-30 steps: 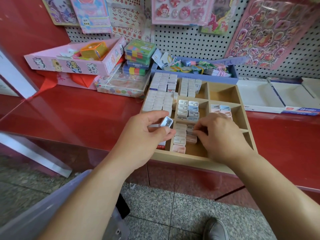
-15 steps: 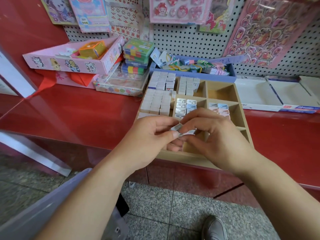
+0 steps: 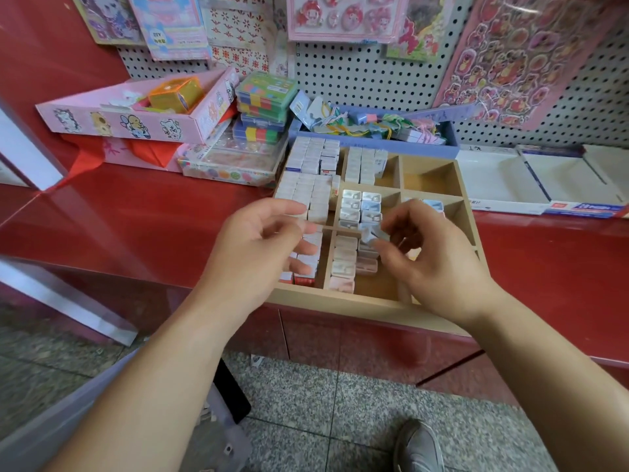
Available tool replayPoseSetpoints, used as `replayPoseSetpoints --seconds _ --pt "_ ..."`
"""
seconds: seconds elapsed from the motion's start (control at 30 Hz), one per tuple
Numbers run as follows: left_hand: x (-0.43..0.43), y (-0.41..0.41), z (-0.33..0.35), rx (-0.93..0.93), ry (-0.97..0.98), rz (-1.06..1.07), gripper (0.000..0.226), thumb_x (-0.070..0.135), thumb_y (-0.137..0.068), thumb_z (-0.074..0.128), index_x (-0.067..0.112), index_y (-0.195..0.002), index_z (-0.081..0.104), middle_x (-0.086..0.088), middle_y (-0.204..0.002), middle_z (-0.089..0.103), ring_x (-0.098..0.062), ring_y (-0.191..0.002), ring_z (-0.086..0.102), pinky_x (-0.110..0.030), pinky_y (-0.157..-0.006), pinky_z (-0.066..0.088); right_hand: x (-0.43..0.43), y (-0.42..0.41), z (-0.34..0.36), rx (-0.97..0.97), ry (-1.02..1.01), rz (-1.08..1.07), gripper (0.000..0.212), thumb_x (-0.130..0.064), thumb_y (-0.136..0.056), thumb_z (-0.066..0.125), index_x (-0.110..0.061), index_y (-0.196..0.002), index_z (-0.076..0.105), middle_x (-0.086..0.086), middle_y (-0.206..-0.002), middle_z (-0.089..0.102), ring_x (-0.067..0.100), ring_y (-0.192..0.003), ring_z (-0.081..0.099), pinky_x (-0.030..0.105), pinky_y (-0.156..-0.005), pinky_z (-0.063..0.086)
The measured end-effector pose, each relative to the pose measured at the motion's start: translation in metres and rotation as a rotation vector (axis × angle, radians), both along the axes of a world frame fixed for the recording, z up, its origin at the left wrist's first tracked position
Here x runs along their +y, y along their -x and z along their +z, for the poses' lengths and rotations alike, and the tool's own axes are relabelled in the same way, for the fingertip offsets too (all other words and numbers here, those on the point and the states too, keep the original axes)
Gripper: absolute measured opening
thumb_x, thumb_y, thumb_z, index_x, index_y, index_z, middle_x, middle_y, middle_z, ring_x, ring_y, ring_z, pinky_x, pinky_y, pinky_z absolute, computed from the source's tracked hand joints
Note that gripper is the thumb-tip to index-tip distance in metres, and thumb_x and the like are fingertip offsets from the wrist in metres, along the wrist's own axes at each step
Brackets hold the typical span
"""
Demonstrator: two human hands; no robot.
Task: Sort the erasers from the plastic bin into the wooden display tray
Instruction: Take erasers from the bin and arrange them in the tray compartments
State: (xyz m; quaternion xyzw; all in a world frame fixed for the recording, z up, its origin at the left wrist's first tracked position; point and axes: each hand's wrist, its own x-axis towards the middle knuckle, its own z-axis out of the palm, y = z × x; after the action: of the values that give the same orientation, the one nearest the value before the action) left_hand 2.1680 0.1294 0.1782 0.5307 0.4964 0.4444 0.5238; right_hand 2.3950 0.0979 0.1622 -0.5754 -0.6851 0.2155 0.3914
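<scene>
The right fingertips (image 3: 383, 247) pinch a small pale eraser (image 3: 369, 232), blurred, between thumb and forefinger. It is held just above a divider at the centre of the frame, and the other fingers curl loosely behind. To place it well, the person should probably turn it flat and line it up with the short column of similar erasers (image 3: 367, 265) just below. It can then go down onto the bare wood at that column's near end without nudging its neighbours askew.

The right hand (image 3: 442, 267) hangs over the lower-middle compartment. The left hand (image 3: 255, 250), left of centre, hovers over the packed left compartment. Its fingers (image 3: 299, 210) are relaxed and half curled, holding nothing that can be seen.

Both hands are above the wooden display tray (image 3: 340, 306), which sits on the red counter (image 3: 136, 216). The plastic bin (image 3: 51, 427) shows only as a translucent edge at lower left, beneath the left arm.
</scene>
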Motion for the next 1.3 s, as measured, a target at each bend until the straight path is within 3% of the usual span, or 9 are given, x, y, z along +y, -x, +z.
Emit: replayPoseSetpoints --seconds 0.1,0.27,0.43,0.57,0.7,0.87,1.03,1.17,1.3 --pt "0.008 0.010 -0.004 0.103 -0.081 0.116 0.020 0.004 -0.099 0.058 0.019 -0.105 0.070 -0.002 -0.089 0.076 -0.009 -0.069 0.066 -0.026 -0.053 0.052 0.004 -0.001 -0.004 -0.068 0.025 0.085 0.034 -0.019 -0.099 0.059 -0.035 -0.128 0.061 -0.009 -0.094 0.053 0.010 -0.084 0.056 0.013 -0.079 0.043" --pt "0.014 0.022 -0.016 0.370 -0.214 0.225 0.020 0.017 -0.094 0.066 0.036 -0.093 0.068 0.008 -0.099 0.070 0.002 -0.081 0.063 -0.021 -0.075 0.049 0.003 -0.003 -0.004 -0.200 -0.008 0.021 0.010 -0.026 -0.091 0.069 -0.033 -0.092 0.063 -0.016 -0.082 0.060 0.004 -0.082 0.059 0.015 -0.070 0.043" --pt "0.013 0.028 -0.026 0.588 -0.117 0.111 0.018 0.039 -0.090 0.068 0.042 -0.105 0.058 0.009 -0.122 0.060 -0.003 -0.107 0.059 -0.033 -0.099 0.047 0.003 -0.004 -0.004 -0.341 -0.027 0.046 0.007 -0.034 -0.083 0.074 -0.028 -0.082 0.071 -0.015 -0.089 0.065 0.003 -0.087 0.057 0.023 -0.080 0.048" --pt "0.009 0.029 -0.028 0.567 -0.029 0.037 0.045 0.062 -0.076 0.059 0.040 -0.115 0.057 0.014 -0.124 0.062 -0.006 -0.116 0.059 -0.040 -0.105 0.047 0.005 -0.002 -0.008 -0.407 -0.006 -0.001 0.011 -0.040 -0.082 0.075 -0.030 -0.083 0.076 -0.009 -0.094 0.058 0.015 -0.096 0.052 0.034 -0.085 0.047" --pt "0.004 0.028 -0.029 0.582 -0.039 0.040 0.030 0.043 -0.093 0.066 0.041 -0.116 0.047 0.013 -0.125 0.054 -0.007 -0.116 0.053 -0.029 -0.095 0.039 0.005 0.000 -0.009 -0.465 0.014 0.006 0.012 -0.039 -0.084 0.073 -0.028 -0.085 0.077 -0.009 -0.090 0.065 0.015 -0.090 0.054 0.044 -0.086 0.050" --pt "-0.002 0.042 -0.028 0.481 -0.031 0.151 0.040 0.044 -0.098 0.062 0.027 -0.133 0.055 0.006 -0.125 0.058 -0.008 -0.110 0.059 -0.020 -0.086 0.044 0.005 0.000 -0.003 -0.507 0.062 0.007 0.016 -0.036 -0.083 0.078 -0.026 -0.095 0.075 -0.008 -0.093 0.062 0.018 -0.096 0.055 0.033 -0.082 0.046" --pt "-0.036 0.111 -0.041 0.484 -0.004 0.348 0.019 0.044 -0.093 0.059 0.034 -0.109 0.063 0.004 -0.104 0.067 -0.017 -0.097 0.068 -0.047 -0.093 0.056 -0.015 0.027 0.023 -0.270 -0.111 -0.050 0.007 -0.028 -0.087 0.073 -0.022 -0.085 0.070 -0.010 -0.081 0.063 0.009 -0.081 0.056 0.021 -0.071 0.040" --pt "-0.066 0.181 -0.084 0.522 0.193 0.416 0.006 0.036 -0.086 0.065 0.032 -0.089 0.063 0.002 -0.093 0.070 -0.025 -0.091 0.071 -0.045 -0.090 0.057 -0.052 0.103 0.017 -0.142 -0.033 0.301 0.007 -0.028 -0.092 0.068 -0.025 -0.085 0.069 -0.015 -0.078 0.065 0.001 -0.076 0.059 0.014 -0.067 0.043" --pt "-0.107 0.240 -0.152 0.657 0.418 0.297 0.014 0.004 -0.096 0.062 0.017 -0.092 0.057 -0.012 -0.083 0.058 -0.025 -0.072 0.056 -0.030 -0.070 0.045 -0.063 0.174 -0.064 -0.331 0.278 0.641 0.016 -0.029 -0.096 0.064 -0.024 -0.110 0.070 -0.005 -0.103 0.064 0.010 -0.094 0.060 0.034 -0.085 0.050"
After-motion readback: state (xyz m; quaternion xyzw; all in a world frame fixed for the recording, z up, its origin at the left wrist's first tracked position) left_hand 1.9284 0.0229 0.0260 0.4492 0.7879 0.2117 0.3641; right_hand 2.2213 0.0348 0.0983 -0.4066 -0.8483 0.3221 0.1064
